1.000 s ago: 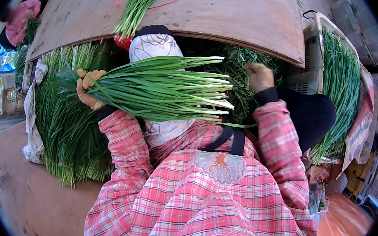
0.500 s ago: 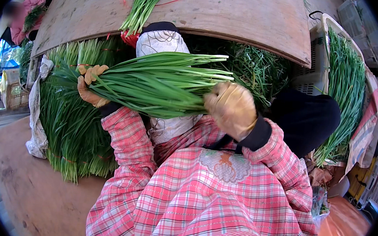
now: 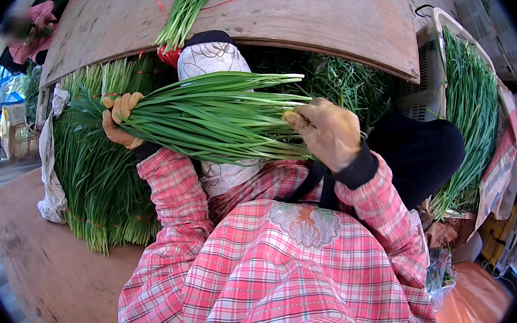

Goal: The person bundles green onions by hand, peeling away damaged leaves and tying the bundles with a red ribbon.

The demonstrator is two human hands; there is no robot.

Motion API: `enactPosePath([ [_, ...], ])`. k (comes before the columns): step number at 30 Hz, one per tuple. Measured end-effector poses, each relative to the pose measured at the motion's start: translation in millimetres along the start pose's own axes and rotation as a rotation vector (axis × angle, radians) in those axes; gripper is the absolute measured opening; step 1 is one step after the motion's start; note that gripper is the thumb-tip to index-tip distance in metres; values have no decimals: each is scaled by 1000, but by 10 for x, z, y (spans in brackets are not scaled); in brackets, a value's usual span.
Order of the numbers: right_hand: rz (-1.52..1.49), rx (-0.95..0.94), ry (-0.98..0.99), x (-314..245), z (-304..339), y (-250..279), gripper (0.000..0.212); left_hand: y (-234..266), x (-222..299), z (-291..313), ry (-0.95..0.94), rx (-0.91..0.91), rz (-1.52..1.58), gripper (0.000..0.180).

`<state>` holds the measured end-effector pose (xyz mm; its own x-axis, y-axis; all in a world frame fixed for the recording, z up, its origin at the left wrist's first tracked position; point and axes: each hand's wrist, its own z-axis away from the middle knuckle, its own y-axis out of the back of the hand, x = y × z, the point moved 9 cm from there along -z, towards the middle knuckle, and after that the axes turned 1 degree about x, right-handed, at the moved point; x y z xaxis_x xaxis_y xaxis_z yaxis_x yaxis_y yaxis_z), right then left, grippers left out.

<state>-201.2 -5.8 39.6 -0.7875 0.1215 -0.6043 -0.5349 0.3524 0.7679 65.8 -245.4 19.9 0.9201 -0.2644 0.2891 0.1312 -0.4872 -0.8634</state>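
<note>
A loose bunch of garlic chives (image 3: 213,116), long flat green leaves with pale stem ends, lies sideways above my lap. At its leafy end on the left, my gloved left hand (image 3: 120,120) is closed round the leaves. My gloved right hand (image 3: 329,136) is at the pale stem ends, thumb and fingers pinched together on some stems. Beneath the bunch shows a white patterned sleeve-like cover (image 3: 213,60) with a black cuff, on my leg.
A wooden board (image 3: 309,20) spans the far side, with a chive bundle (image 3: 192,9) and red ties on it. Tied chives (image 3: 101,177) are stacked at left. Cut greens (image 3: 353,86) lie under the board's edge. A chive-filled crate (image 3: 433,60) stands right. Another person (image 3: 34,31) is far left.
My right hand has shifted slightly up and right along the stem ends, fingers now pinched, uncovering the lower stems. My left hand keeps its hold on the leaves.
</note>
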Motion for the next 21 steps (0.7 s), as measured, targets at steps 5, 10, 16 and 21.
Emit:
enactPosePath([
  [5,-210,-212,-228,192,-33,-362,30,-52,-48,-44,-16,13,-49,6],
  [10,14,-25,-195,319,-3,-194,22,-18,-60,-53,7,41,-43,7],
  [16,514,334,-103,835,174,467,14,45,-38,-10,-14,40,-25,5],
  [21,522,313,-154,1418,435,606,16,136,-108,8,57,106,54,6],
])
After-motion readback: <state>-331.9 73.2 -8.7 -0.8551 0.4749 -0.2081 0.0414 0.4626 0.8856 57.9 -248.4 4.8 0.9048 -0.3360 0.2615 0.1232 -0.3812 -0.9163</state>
